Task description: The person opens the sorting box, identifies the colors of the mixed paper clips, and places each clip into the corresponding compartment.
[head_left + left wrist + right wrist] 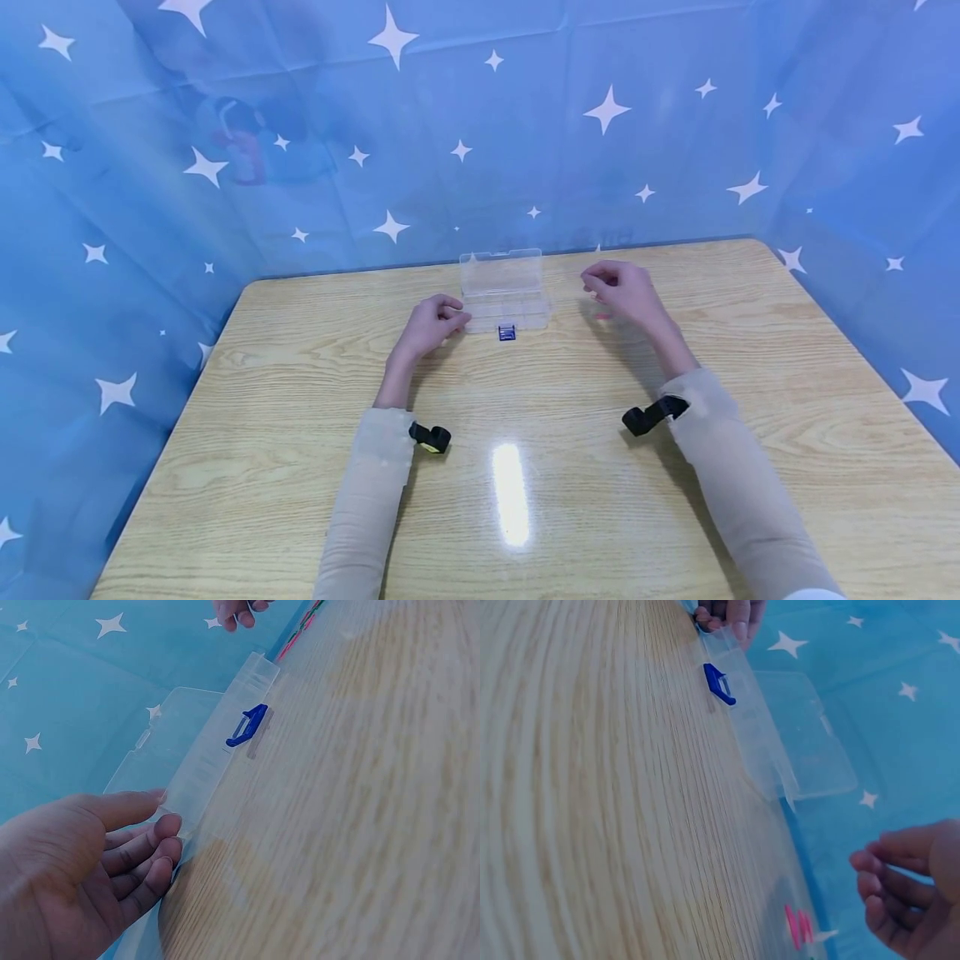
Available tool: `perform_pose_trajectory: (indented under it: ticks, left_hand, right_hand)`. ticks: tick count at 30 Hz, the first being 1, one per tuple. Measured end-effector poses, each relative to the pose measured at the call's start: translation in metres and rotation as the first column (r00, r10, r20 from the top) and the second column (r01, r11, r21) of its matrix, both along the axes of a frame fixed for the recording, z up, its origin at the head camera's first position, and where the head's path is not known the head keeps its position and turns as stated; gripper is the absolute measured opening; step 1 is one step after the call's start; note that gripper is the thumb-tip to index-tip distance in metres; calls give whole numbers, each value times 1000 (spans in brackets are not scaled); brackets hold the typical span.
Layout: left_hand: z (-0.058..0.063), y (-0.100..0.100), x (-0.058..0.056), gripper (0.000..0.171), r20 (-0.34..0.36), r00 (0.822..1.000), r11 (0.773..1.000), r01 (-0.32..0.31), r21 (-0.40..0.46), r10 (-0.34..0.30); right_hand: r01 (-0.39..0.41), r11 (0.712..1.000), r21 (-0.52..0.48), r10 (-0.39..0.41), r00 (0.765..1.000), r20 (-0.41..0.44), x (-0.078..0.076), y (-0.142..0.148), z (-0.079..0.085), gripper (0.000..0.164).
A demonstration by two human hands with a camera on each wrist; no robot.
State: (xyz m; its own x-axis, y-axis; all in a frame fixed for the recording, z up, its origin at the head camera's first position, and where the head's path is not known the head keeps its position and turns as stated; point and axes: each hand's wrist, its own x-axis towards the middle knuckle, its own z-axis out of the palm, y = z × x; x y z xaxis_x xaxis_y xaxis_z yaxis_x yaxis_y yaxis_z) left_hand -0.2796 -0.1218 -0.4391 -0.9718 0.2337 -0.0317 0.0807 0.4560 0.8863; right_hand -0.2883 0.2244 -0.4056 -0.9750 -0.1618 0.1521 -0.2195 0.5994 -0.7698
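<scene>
A clear plastic compartment box (506, 310) stands near the table's back edge, its lid (501, 273) raised. My left hand (431, 325) holds the box's left end, thumb and curled fingertips at its corner in the left wrist view. At the middle of the box's front is a small blue frame-shaped piece (248, 726). My right hand (622, 292) hovers to the right of the box, fingers loosely bent, with nothing visible between them. Below it lie small slender pink pieces (799, 927), partly covered by the hand in the head view.
Wood-grained tabletop (300, 467) surrounds the box and hands. A blue curtain (510, 125) with white stars hangs right behind the table's back edge. Black wrist cameras (431, 437) sit on both sleeves. Bright light reflects off the table in front.
</scene>
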Motion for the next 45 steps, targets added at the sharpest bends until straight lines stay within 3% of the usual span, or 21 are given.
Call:
perform_pose_trajectory:
  ticks: [6, 25, 37, 45]
  left_hand:
    - [0, 0, -1, 35, -3, 1000, 1000, 1, -3, -1]
    - [-1, 0, -1, 33, -13, 1000, 1000, -2, -6, 2]
    - [-1, -1, 0, 34, -13, 1000, 1000, 4, 5, -4]
    - [-1, 0, 1, 34, -7, 1000, 1000, -1, 2, 1]
  right_hand:
    - [-37, 997, 71, 39, 999, -29, 3, 10, 1, 29]
    - [-94, 971, 220, 98, 995, -10, 10, 31, 1, 22]
    - [-115, 967, 229, 98, 992, 82, 10, 41, -8, 24]
    - [-131, 960, 246, 112, 990, 90, 8, 42, -11, 23]
